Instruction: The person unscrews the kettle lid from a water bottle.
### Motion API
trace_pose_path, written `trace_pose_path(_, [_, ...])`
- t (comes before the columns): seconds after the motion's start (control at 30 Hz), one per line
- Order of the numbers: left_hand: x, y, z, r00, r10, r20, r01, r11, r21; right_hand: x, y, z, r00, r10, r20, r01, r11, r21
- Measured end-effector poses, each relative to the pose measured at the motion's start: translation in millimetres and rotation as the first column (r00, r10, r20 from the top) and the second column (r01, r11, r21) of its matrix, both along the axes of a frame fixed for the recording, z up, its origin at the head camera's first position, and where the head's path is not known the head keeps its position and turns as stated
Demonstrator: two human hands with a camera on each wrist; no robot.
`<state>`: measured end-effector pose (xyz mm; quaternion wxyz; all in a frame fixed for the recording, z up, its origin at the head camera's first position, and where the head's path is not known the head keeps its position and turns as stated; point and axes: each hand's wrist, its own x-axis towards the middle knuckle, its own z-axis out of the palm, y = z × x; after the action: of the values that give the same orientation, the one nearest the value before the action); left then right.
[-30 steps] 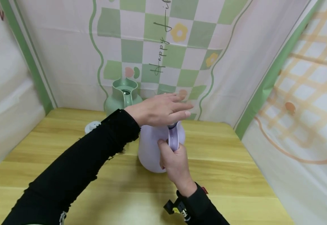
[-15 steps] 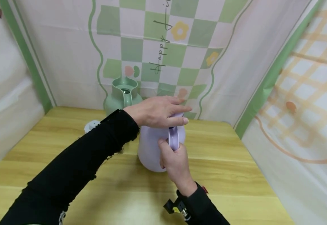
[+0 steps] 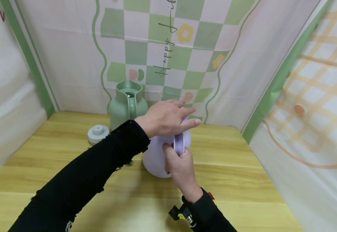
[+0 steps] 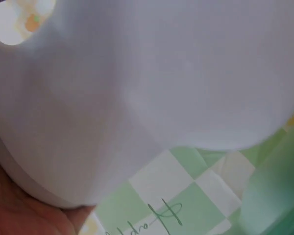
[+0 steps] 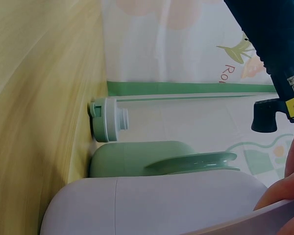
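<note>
A lavender thermos jug [image 3: 156,159] stands upright on the wooden table. My right hand [image 3: 183,170] grips its handle [image 3: 179,144], thumb on the near side. Palm down, my left hand [image 3: 168,118] lies across the jug's top with its fingers straight and spread, covering most of the mouth. From the left wrist view, the palm [image 4: 29,215] meets the top rim of the pale jug body [image 4: 137,83]. In the right wrist view, fingers [image 5: 279,193] of the left hand show at the jug's top end.
Behind and left stands a green thermos jug [image 3: 122,111] with its mouth uncovered. A pale round stopper [image 3: 98,132] sits on the table beside it, near my left sleeve [image 3: 84,174]. Printed cloth [image 3: 226,106] hangs behind the table and along both sides.
My left hand has shifted slightly nearer and turned on the jug's top, its thumb pointing further right. The left forearm moved right, showing more of the stopper. The right hand keeps its grip.
</note>
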<state>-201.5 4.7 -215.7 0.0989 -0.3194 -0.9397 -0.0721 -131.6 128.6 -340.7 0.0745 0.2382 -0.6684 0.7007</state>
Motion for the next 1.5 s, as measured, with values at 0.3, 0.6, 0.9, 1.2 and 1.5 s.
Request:
trace_pose_path(0.3, [10.6, 17.7, 0.9, 0.982, 0.187, 0.03, -0.187, 0.982, 0.008, -1.2, 3.2, -1.9, 0.999, 0.046, -0.021, -0.046, 0.999, -0.015])
trace_pose_path(0.6, [16.0, 34.3, 3.1, 0.934, 0.351, 0.07, -0.351, 0.936, -0.009, -1.0, 3.9, -2.9, 0.995, 0.09, -0.039, -0.092, 0.994, -0.06])
trace_pose_path(0.9, [15.4, 38.2, 4.2, 0.917, 0.394, 0.057, -0.391, 0.919, -0.055, -0.5, 4.6, -3.1, 0.997, 0.079, -0.023, -0.08, 0.995, -0.055])
trace_pose_path(1.2, [4.9, 5.4, 5.6, 0.996, 0.076, 0.047, -0.077, 0.997, 0.005, -0.2, 3.2, -3.1, 0.999, 0.047, -0.002, -0.047, 0.999, 0.008])
trace_pose_path(1.5, [-14.5, -21.6, 11.1, 0.977, -0.182, 0.106, 0.181, 0.983, 0.021, 0.5, 1.0, -0.4, 1.0, -0.018, 0.01, 0.018, 1.0, 0.025])
